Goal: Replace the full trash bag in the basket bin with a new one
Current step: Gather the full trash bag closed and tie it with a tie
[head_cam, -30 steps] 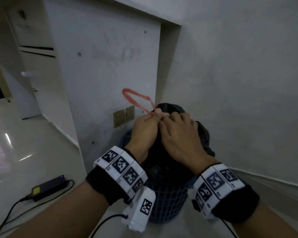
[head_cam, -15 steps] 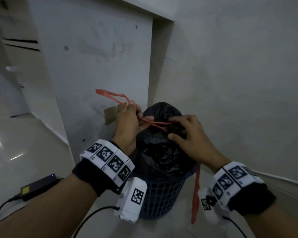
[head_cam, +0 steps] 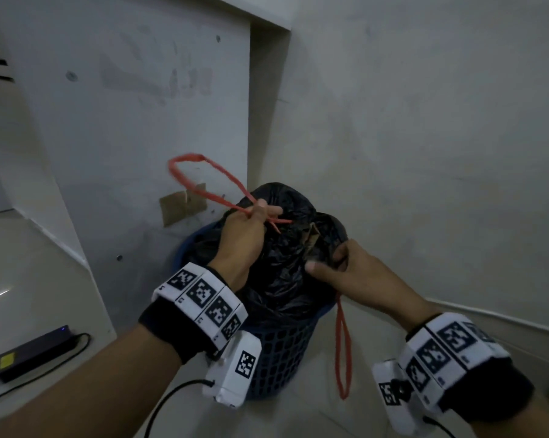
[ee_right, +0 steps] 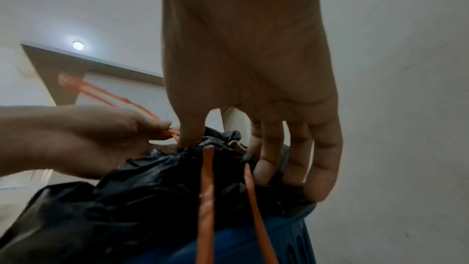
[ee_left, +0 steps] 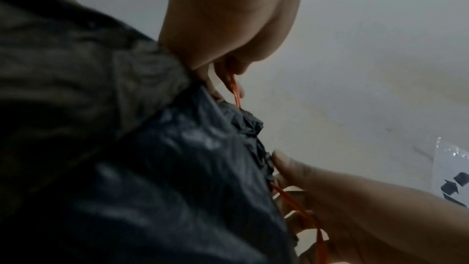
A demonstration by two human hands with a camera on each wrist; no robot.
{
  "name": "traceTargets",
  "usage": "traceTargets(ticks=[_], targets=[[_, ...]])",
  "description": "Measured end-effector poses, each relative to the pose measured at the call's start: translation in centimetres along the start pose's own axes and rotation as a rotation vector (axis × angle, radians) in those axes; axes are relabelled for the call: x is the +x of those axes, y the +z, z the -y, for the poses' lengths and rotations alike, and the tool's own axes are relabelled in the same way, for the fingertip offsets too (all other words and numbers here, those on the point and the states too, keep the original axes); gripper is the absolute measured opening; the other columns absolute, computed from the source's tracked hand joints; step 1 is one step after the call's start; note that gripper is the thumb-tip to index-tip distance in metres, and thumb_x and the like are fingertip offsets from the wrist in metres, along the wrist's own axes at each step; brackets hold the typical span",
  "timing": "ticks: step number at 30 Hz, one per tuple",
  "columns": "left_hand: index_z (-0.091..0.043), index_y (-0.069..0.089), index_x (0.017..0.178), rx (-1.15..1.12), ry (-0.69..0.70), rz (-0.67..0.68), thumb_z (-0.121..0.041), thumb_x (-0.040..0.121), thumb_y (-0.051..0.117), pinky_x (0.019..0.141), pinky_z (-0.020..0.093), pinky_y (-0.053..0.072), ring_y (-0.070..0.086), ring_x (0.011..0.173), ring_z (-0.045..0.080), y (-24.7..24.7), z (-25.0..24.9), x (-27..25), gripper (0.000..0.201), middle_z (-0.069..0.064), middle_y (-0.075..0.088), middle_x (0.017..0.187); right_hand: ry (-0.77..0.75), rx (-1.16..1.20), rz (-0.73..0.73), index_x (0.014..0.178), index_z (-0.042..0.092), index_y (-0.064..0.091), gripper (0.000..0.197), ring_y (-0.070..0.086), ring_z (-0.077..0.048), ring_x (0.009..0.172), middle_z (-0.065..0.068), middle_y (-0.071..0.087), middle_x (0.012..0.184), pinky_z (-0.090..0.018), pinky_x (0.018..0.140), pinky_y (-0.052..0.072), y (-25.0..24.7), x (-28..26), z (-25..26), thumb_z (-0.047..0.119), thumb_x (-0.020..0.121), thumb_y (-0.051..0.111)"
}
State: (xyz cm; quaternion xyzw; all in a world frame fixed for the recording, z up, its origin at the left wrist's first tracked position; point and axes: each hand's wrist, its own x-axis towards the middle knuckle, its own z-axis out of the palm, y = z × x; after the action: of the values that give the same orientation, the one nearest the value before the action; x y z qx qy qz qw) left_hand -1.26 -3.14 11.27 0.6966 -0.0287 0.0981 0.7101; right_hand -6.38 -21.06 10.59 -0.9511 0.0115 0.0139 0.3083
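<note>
A full black trash bag [head_cam: 282, 279] sits in the blue basket bin [head_cam: 282, 352] on the floor in a wall corner. My left hand [head_cam: 262, 213] pinches one red drawstring loop [head_cam: 203, 184] just above the bag's mouth, and the loop stands up to the left. My right hand [head_cam: 326, 260] grips the gathered rim of the bag on its right side, thumb in front and fingers behind. A second red loop [head_cam: 342, 352] hangs down from under that hand beside the bin. In the right wrist view both strands [ee_right: 206, 198] drop from the bag's rim. Brown scraps show inside the bag's mouth.
Grey walls close in behind and to the right of the bin. A brown tape patch [head_cam: 183, 203] is stuck on the left wall. A black power adapter [head_cam: 36, 349] with its cable lies on the pale floor at the left.
My hands were together at the bag's top and have drawn apart. The left pulled its red loop up and left. The right moved down to the bag's right rim, and a second loop now hangs there.
</note>
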Motion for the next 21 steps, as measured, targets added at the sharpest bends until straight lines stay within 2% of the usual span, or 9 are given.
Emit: traceTargets(ticks=[2,4,7,9,11,12,14,17,21], targets=[[-0.019,0.069,0.085,-0.072,0.038,-0.082,-0.031,0.103,0.034,0.085,0.025,0.046,0.065,0.089,0.009,0.2,0.0,0.2,0.041,-0.001,0.072,0.095,-0.041,-0.197,0.027,0.097,0.018,0.047,0.041,0.055,-0.020,0.077,-0.001,0.058,0.088,-0.033,0.064,0.039,0.3,-0.3,-0.3,0.055,0.085,0.060],[-0.017,0.066,0.084,-0.173,0.065,-0.101,-0.031,0.103,0.035,0.084,0.026,0.050,0.068,0.085,0.010,0.4,-0.1,0.4,0.040,-0.001,0.073,0.086,-0.087,-0.139,0.044,0.086,0.016,0.054,0.023,0.055,-0.017,0.069,0.002,0.062,0.075,-0.029,0.061,0.040,0.1,-0.5,-0.6,0.037,0.095,0.053],[-0.017,0.066,0.089,-0.232,0.094,-0.068,-0.031,0.103,0.035,0.090,0.032,0.050,0.069,0.086,0.018,0.4,-0.3,1.0,0.037,-0.001,0.072,0.072,-0.005,0.185,0.075,0.077,0.011,0.058,0.034,0.055,-0.019,0.066,-0.002,0.063,0.070,-0.031,0.063,0.045,-0.8,-0.6,-0.2,0.029,0.102,0.042],[-0.016,0.063,0.095,-0.249,0.118,-0.049,-0.029,0.104,0.033,0.090,0.034,0.049,0.067,0.072,0.018,0.5,-0.4,1.1,0.035,-0.005,0.062,0.055,0.067,0.420,0.064,0.082,0.011,0.060,0.033,0.060,-0.021,0.071,-0.007,0.067,0.078,-0.032,0.064,0.050,-1.6,-0.8,0.3,0.027,0.102,0.040],[-0.009,0.054,0.096,-0.318,0.112,-0.084,-0.026,0.105,0.030,0.074,0.031,0.051,0.051,0.046,0.011,0.9,-0.9,0.9,0.031,-0.007,0.041,0.046,0.041,0.662,0.079,0.087,0.009,0.060,0.028,0.065,-0.021,0.070,-0.009,0.071,0.079,-0.032,0.063,0.055,-2.3,-1.0,0.6,0.022,0.102,0.040],[-0.008,0.047,0.095,-0.333,0.100,-0.106,-0.027,0.105,0.029,0.064,0.028,0.048,0.040,0.041,0.008,0.9,-1.3,0.8,0.028,-0.006,0.033,0.049,0.002,0.759,0.084,0.086,0.009,0.059,0.025,0.066,-0.022,0.069,-0.009,0.070,0.077,-0.031,0.062,0.056,-2.8,-1.0,0.7,0.017,0.102,0.040],[-0.011,0.041,0.092,-0.266,0.091,-0.097,-0.035,0.103,0.027,0.052,0.024,0.036,0.028,0.043,0.007,0.9,-1.9,0.6,0.030,-0.006,0.027,0.055,-0.079,0.898,0.073,0.087,0.009,0.055,0.017,0.064,-0.021,0.069,-0.008,0.064,0.073,-0.031,0.065,0.056,-3.6,-1.1,0.9,0.008,0.099,0.043],[-0.015,0.047,0.080,-0.165,0.103,0.040,-0.038,0.101,0.023,0.049,0.024,0.024,0.025,0.044,0.007,1.2,-2.4,0.5,0.039,-0.009,0.029,0.051,-0.160,1.036,0.051,0.100,0.013,0.057,0.015,0.061,-0.016,0.076,-0.003,0.064,0.078,-0.030,0.072,0.053,-4.6,-1.1,1.3,0.005,0.094,0.047],[-0.022,0.063,0.061,0.124,0.062,0.148,-0.029,0.097,0.029,0.050,0.029,0.028,0.037,0.048,0.012,1.7,-2.0,0.6,0.050,-0.010,0.040,0.046,-0.234,1.142,0.072,0.106,0.008,0.064,0.029,0.061,-0.020,0.099,-0.006,0.073,0.101,-0.041,0.095,0.044,-5.5,-1.3,1.7,0.017,0.092,0.040]])
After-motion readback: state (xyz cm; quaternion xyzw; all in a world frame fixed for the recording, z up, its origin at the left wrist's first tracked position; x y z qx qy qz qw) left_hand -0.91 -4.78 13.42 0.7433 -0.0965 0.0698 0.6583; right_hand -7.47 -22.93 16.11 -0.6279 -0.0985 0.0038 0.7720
